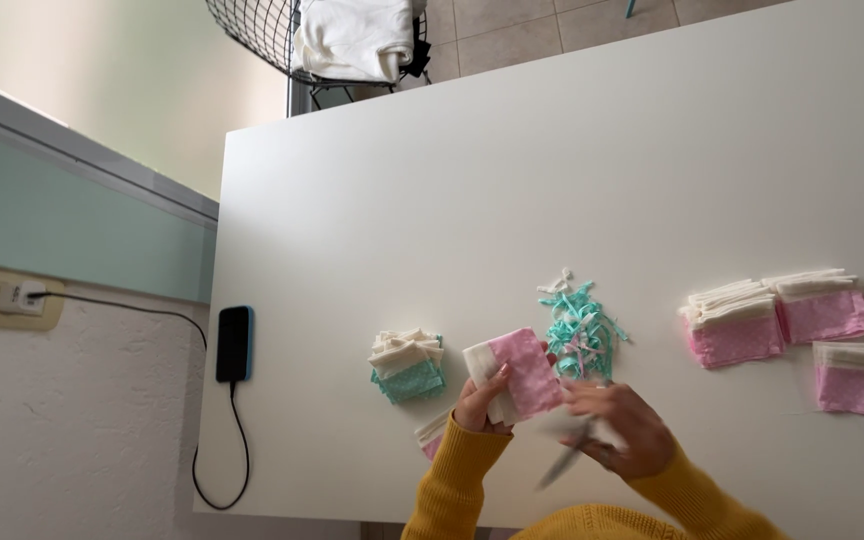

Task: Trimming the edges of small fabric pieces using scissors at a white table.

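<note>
**Trimming a pink-and-cream fabric piece at the near table edge**

White table (572,180) carries everything. Order below is big to small.

- Wire chair (252,30) with a folded white cloth (352,35) sits beyond the far left corner, off the table.
- Three stacks of pink-and-cream pieces (782,320) lie by the right edge, two side by side, one nearer the front; they look like finished ones.
- Small teal-and-cream stack (407,365) sits left of centre near the front edge.
- Black phone (234,343) lies at the left edge, cable running off the table to a wall socket (12,298).
- Heap of teal and white scraps (580,330) sits mid-table, just behind the hands.
- Another pink-and-cream piece (432,435) pokes out under the left wrist at the front edge.

Hands, both in yellow sleeves:
- Left hand (479,405) pinches the fabric piece (517,375) by its lower cream corner and holds it up off the table, pink side to camera.
- Right hand (622,425) is closed around what looks like scissors (562,465), blurred, blades pointing down-left. It also touches the piece's right side.

Judgement: the step is a trim or inspection of this piece, cut not clearly under way. Next move needs the blade brought up to the edge, with the left grip keeping the cloth taut and fingers clear.
</note>
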